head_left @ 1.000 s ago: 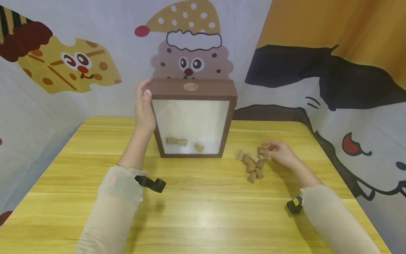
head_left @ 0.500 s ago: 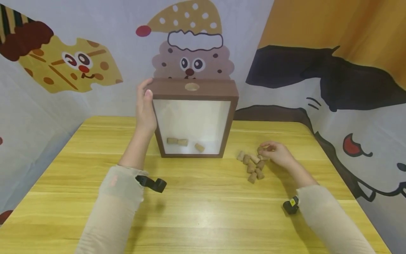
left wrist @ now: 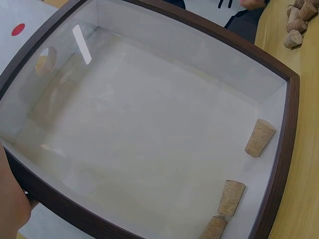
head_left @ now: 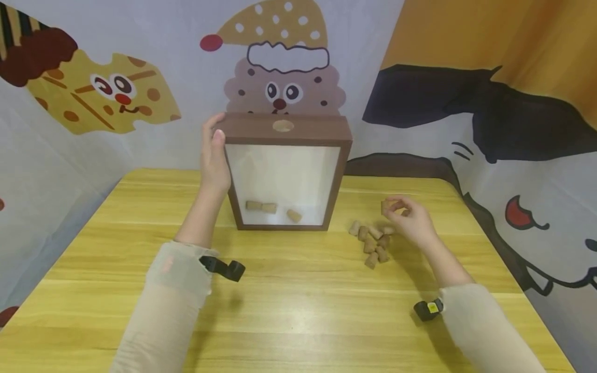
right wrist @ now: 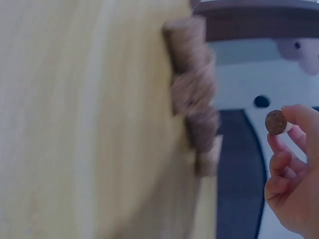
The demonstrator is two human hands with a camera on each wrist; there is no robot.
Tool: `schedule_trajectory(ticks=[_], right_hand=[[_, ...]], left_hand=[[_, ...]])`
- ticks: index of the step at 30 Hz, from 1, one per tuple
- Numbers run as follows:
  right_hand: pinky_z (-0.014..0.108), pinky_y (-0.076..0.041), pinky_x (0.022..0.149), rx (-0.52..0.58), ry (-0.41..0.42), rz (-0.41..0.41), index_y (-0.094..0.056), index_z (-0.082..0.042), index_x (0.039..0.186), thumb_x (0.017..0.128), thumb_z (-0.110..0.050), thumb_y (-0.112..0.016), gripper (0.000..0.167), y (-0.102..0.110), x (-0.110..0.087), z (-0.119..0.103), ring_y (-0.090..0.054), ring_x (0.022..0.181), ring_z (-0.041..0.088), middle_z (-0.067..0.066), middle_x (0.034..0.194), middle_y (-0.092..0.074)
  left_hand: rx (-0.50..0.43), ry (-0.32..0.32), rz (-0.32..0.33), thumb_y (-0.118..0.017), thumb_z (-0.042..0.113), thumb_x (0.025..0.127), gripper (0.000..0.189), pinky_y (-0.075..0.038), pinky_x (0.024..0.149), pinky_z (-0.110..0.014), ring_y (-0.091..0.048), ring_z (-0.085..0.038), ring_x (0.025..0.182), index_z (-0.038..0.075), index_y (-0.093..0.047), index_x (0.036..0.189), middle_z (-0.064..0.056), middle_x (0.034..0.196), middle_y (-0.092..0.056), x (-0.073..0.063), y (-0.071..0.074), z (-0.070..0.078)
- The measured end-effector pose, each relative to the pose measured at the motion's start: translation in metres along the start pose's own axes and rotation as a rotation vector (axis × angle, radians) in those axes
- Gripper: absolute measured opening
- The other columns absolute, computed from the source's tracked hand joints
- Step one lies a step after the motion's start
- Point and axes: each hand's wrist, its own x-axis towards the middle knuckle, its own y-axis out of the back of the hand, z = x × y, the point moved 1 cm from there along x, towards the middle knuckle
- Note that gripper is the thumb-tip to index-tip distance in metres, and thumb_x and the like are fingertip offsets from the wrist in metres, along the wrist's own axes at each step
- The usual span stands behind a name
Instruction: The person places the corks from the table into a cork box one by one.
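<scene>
A brown-framed box with a clear front and a round hole in its top stands upright on the table. My left hand grips its upper left edge, thumb on the front side. Inside, at the bottom, lie three tapered corks; one cork rests apart from the other two. My right hand pinches a cork between thumb and fingers, raised above the table. Just left of that hand is a loose pile of corks, blurred in the right wrist view.
The wooden table reaches back to a cloth backdrop with cartoon figures. Small black cameras are strapped at both wrists. The cork pile lies to the right of the box.
My right hand has lifted a cork up from the back of the pile. The left hand keeps its grip on the box, and the corks inside have not moved.
</scene>
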Motion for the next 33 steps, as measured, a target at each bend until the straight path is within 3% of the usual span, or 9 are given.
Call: schedule_trajectory(ticks=[6, 12, 16, 22, 33], right_hand=[[0.025, -0.038, 0.045, 0.074, 0.094, 0.118, -0.059, -0.007, 0.125, 0.090, -0.025, -0.068, 0.041, 0.011, -0.007, -0.042, -0.044, 0.055, 0.011, 0.005, 0.098, -0.061], [0.020, -0.032, 0.041, 0.181, 0.302, 0.240, -0.060, 0.004, 0.116, 0.085, 0.002, -0.068, 0.032, 0.025, -0.019, -0.107, -0.039, 0.048, 0.007, 0.001, 0.092, -0.061], [0.019, -0.032, 0.041, 0.208, 0.381, 0.284, -0.062, 0.001, 0.115, 0.083, 0.004, -0.069, 0.033, 0.027, -0.020, -0.133, -0.040, 0.049, 0.009, -0.004, 0.092, -0.062], [0.022, -0.032, 0.042, 0.235, 0.474, 0.300, -0.064, -0.004, 0.118, 0.083, 0.000, -0.072, 0.036, 0.025, -0.017, -0.163, -0.042, 0.052, 0.014, 0.001, 0.094, -0.062], [0.023, -0.034, 0.044, 0.397, 0.629, 0.230, -0.062, 0.000, 0.117, 0.082, 0.005, -0.070, 0.036, 0.018, -0.002, -0.221, -0.042, 0.052, 0.015, 0.007, 0.097, -0.061]], left_hand=[[0.015, 0.016, -0.010, -0.030, 0.056, 0.094, 0.066, -0.015, 0.112, -0.039, -0.026, -0.013, 0.136, 0.012, -0.039, 0.142, 0.003, 0.150, -0.034, 0.000, 0.000, 0.002], [0.028, 0.031, -0.015, -0.028, 0.053, 0.094, 0.063, -0.015, 0.112, -0.040, -0.025, -0.013, 0.136, 0.013, -0.038, 0.142, 0.005, 0.150, -0.033, 0.000, 0.000, 0.005], [0.028, 0.028, -0.012, -0.029, 0.057, 0.093, 0.067, -0.016, 0.111, -0.039, -0.026, -0.013, 0.136, 0.012, -0.038, 0.142, 0.004, 0.150, -0.033, 0.000, 0.001, 0.005], [0.027, 0.030, -0.020, -0.030, 0.062, 0.092, 0.070, -0.016, 0.111, -0.038, -0.026, -0.012, 0.136, 0.014, -0.038, 0.142, 0.004, 0.150, -0.033, 0.000, 0.002, 0.003], [0.000, 0.037, -0.022, -0.034, 0.071, 0.087, 0.078, -0.016, 0.112, -0.039, -0.027, -0.013, 0.136, 0.015, -0.041, 0.141, 0.002, 0.150, -0.034, 0.000, 0.003, 0.003]])
